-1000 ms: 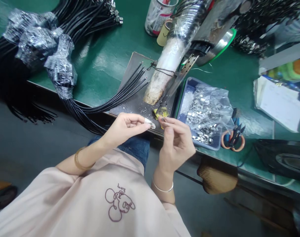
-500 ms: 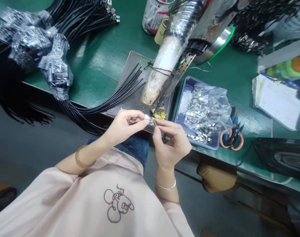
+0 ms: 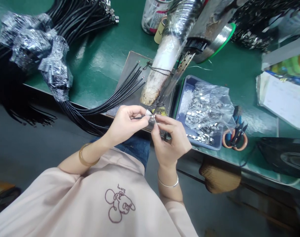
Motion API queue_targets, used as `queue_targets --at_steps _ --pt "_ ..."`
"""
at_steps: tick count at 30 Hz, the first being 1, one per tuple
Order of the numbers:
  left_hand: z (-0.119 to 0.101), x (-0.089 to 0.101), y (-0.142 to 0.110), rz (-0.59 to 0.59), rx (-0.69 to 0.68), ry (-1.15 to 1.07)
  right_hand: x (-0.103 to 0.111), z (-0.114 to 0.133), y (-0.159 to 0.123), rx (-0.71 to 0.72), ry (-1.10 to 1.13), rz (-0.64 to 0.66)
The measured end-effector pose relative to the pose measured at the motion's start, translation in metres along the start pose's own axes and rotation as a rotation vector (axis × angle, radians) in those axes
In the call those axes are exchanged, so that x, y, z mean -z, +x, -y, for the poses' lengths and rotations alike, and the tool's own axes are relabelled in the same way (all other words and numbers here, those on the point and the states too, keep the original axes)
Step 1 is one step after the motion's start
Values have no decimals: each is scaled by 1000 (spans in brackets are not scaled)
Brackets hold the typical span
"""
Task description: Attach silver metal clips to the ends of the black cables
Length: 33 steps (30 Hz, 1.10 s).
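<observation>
My left hand [image 3: 130, 125] is closed in a pinch on a thin black cable [image 3: 138, 117], a white cover on one fingertip. My right hand [image 3: 172, 140] pinches a small shiny metal piece [image 3: 154, 118], whose exact kind is too small to tell. Fingertips of both hands come close together at the cable's end, just in front of a yellow sponge-like block [image 3: 162, 111] partly hidden behind them. Beyond my left hand, a fan of black cables [image 3: 125, 89] lies across a dark board [image 3: 130, 62].
A soldering iron-like tool [image 3: 171, 79] and a white-wrapped tube [image 3: 158, 69] slant down over the board. To the right are a blue bin [image 3: 217, 144] of metal parts and orange-handled snips [image 3: 235, 140]. Wrapped cable bundles [image 3: 57, 69] lie left; a solder spool [image 3: 217, 46] stands behind.
My right hand has moved left, bringing its fingertips up to those of my left hand. The black cable now shows between my left fingers, with the metal piece at its end.
</observation>
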<state>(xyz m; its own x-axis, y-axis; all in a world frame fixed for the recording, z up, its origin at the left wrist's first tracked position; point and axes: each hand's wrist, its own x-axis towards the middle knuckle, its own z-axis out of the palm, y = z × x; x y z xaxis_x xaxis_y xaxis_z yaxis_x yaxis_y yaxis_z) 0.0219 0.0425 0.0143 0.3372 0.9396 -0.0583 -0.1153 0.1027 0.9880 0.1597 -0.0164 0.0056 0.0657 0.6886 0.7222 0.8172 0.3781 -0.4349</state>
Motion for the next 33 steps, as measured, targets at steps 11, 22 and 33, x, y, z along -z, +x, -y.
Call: queue_targets --at_steps 11,22,33 --pt "-2 -1 2 -15 -6 -10 1 2 6 1 -20 14" --pt "-6 5 2 28 15 36 2 1 2 2 27 37" --pt "-10 2 0 21 -50 91 1 2 7 1 -6 13"
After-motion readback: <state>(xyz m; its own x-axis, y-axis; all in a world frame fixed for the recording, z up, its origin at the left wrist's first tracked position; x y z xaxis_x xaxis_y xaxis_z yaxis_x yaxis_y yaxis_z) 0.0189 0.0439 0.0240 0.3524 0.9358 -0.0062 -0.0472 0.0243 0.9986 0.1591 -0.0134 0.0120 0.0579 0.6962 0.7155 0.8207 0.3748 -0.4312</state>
